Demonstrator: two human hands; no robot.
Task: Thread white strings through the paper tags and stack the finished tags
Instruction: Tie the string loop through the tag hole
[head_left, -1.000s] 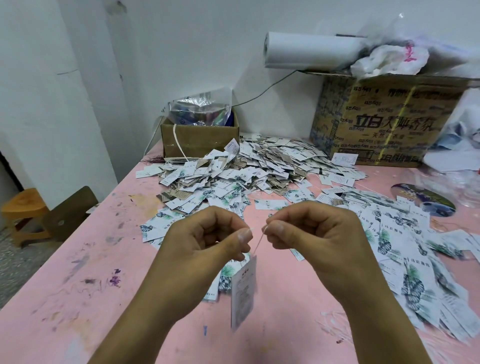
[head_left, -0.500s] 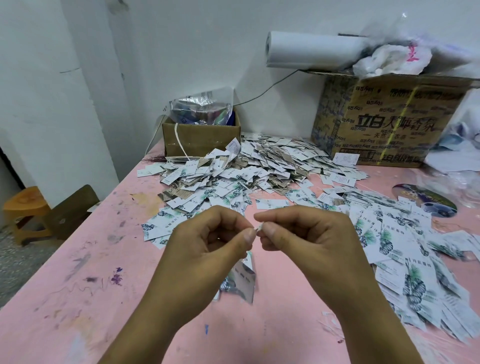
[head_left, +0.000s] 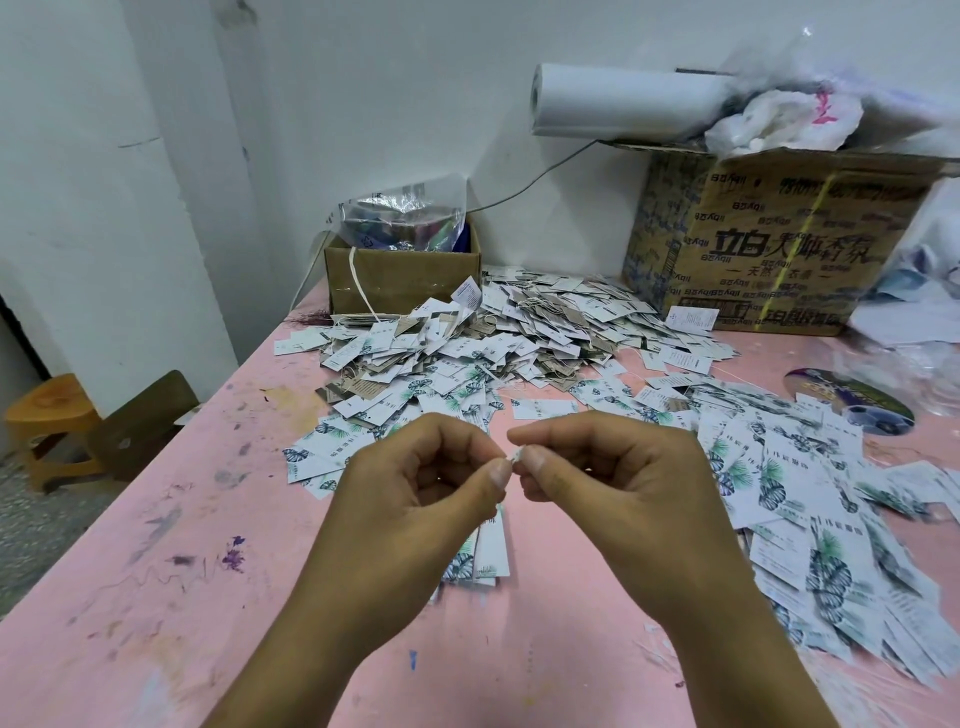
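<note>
My left hand (head_left: 431, 483) and my right hand (head_left: 608, 473) meet fingertip to fingertip above the pink table (head_left: 156, 571). Between them they pinch a short bit of white string (head_left: 514, 457). A paper tag (head_left: 488, 545) with a green leaf print hangs under my left hand, partly hidden by the palm. A big heap of tags with strings (head_left: 493, 338) lies further back. More leaf-print tags (head_left: 810, 509) spread out to the right.
A small open cardboard box (head_left: 400, 275) with a plastic bag stands at the back left. A large printed carton (head_left: 779, 244) carries a white paper roll (head_left: 623, 104) at the back right. A round dark disc (head_left: 852, 400) lies right. A wooden stool (head_left: 52, 415) stands beside the table.
The hands have come together until their fingertips touch. The long stretch of string between them is gone, and the hanging tag has risen and tucked under my left hand.
</note>
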